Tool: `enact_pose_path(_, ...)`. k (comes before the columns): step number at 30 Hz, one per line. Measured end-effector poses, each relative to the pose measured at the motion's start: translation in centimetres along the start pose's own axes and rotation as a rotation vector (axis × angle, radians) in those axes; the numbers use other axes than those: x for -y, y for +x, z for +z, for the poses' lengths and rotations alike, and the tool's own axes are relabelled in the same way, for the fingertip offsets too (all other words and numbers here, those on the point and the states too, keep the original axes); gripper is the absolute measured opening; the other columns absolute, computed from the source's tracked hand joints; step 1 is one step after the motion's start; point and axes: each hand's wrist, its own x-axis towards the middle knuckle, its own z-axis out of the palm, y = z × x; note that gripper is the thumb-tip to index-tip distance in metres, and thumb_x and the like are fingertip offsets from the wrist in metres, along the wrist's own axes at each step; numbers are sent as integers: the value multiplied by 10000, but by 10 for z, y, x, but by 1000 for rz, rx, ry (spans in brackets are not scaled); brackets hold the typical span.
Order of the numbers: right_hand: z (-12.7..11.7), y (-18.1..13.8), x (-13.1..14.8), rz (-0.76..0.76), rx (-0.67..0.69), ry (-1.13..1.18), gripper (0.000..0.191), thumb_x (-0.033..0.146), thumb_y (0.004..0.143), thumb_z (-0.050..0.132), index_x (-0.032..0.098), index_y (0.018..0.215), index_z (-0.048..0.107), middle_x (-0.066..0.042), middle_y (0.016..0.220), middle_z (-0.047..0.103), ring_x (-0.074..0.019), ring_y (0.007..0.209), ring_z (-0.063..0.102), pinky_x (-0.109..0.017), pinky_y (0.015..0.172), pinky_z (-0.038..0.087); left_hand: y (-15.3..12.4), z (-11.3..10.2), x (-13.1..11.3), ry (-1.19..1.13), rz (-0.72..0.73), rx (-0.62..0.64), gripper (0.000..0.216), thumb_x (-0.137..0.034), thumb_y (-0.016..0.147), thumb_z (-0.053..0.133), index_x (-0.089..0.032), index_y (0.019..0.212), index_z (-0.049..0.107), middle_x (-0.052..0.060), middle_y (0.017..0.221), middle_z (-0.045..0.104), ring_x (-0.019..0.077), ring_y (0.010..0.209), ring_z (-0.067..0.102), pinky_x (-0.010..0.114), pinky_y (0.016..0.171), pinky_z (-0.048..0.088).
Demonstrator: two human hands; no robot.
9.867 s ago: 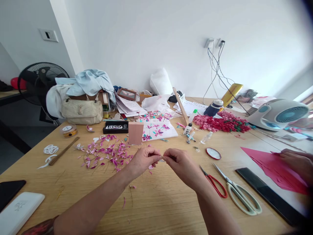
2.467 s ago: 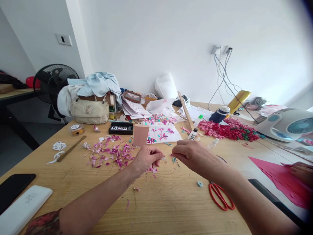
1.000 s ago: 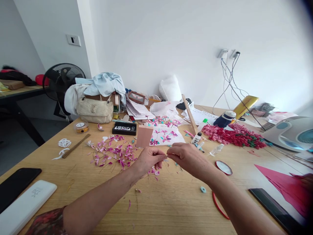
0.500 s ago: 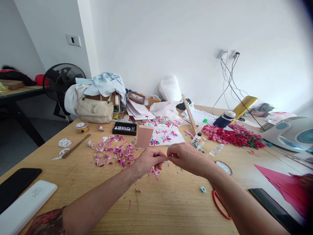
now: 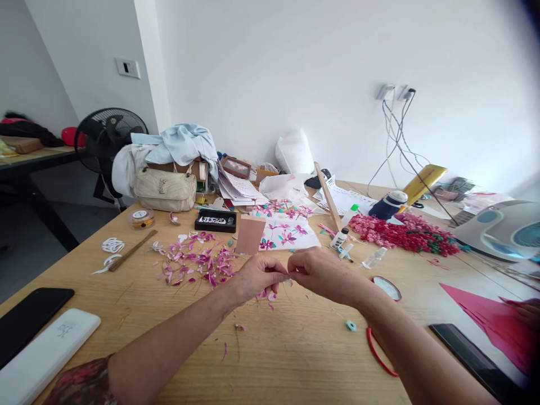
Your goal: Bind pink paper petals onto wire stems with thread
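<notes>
My left hand (image 5: 262, 277) and my right hand (image 5: 318, 274) meet above the middle of the table, fingertips pinched and almost touching. What lies between the fingers is too small to make out; a pale bit shows just below them. Pink petals on thin stems (image 5: 198, 261) lie heaped to the left of my left hand. Behind my hands, a white sheet (image 5: 310, 241) carries finished-looking pink and teal flowers (image 5: 287, 236), beside an upright pinkish-brown board (image 5: 250, 235). A small teal spool (image 5: 350, 325) sits below my right hand.
Red-handled scissors (image 5: 377, 354) are partly under my right forearm. Small bottles (image 5: 340, 239) and a round dish (image 5: 387, 288) stand to the right, with red flower bunches (image 5: 405, 233) behind. A white power bank (image 5: 54, 351) lies left. Another person's hand (image 5: 523, 309) touches pink sheets (image 5: 485, 318).
Both hands stay pinched together in nearly the same place. The fingertips look slightly closer together, and the view has shifted very slightly.
</notes>
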Motion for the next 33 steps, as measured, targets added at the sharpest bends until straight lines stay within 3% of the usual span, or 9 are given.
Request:
enact_pose_path(6, -5, -1, -3, -52, -31, 21, 193, 126, 747, 461, 164, 616, 597, 7, 549, 559, -84, 509, 408, -221, 493, 251, -3, -3, -4, 42, -14, 2, 173, -300, 662, 630, -128, 658, 608, -21, 499, 514, 66, 414, 448, 188, 401, 309)
enact_pose_path(10, -14, 1, -13, -147, -15, 99, 177, 122, 741, 466, 166, 603, 568, 29, 543, 518, -81, 523, 408, -214, 511, 280, -6, -5, -5, -52, 0, 90, 179, -297, 644, 662, -126, 642, 606, -15, 508, 527, 63, 425, 454, 191, 414, 313)
enact_pose_path(16, -9, 9, -31, -178, 124, 567, 107, 206, 753, 509, 158, 675, 564, 43, 565, 464, -72, 512, 376, -193, 472, 294, -18, -4, -19, -236, -79, 148, 168, -261, 639, 688, -113, 663, 611, -11, 478, 525, 38, 382, 408, 164, 357, 224)
enact_pose_path(20, 15, 8, -28, -109, -36, 829, 200, 325, 771, 520, 152, 672, 535, 50, 537, 413, -71, 490, 335, -196, 454, 280, -21, -6, -24, -387, -24, 24, 156, -246, 652, 683, -123, 673, 588, -29, 460, 511, 39, 413, 437, 148, 395, 283)
enact_pose_path(23, 31, 2, -19, -57, -211, 756, 238, 330, 795, 486, 154, 642, 534, 41, 534, 414, -76, 492, 331, -200, 451, 271, -18, -10, -23, -400, 42, -73, 175, -266, 662, 674, -121, 684, 578, -32, 467, 511, 38, 418, 429, 145, 398, 281)
enact_pose_path(26, 37, -6, -9, -4, -362, 515, 213, 267, 808, 463, 163, 648, 557, 31, 530, 460, -87, 500, 378, -204, 470, 286, -14, -12, -19, -314, 68, -159, 198, -290, 668, 665, -115, 691, 575, -30, 471, 513, 34, 404, 406, 144, 379, 245)
enact_pose_path(29, 35, -12, -2, 7, -432, 334, 198, 215, 810, 448, 174, 678, 589, 18, 556, 525, -96, 513, 432, -205, 495, 310, -10, -13, -15, -232, 87, -219, 204, -311, 684, 643, -119, 697, 575, -35, 473, 508, 35, 400, 398, 150, 383, 246)
enact_pose_path(33, 36, -14, 3, 59, -463, 308, 206, 218, 822, 442, 172, 705, 605, 18, 527, 515, -96, 482, 417, -211, 483, 305, -7, -10, -11, -162, 108, -281, 206, -327, 690, 629, -126, 708, 585, -39, 473, 507, 42, 412, 405, 159, 400, 261)
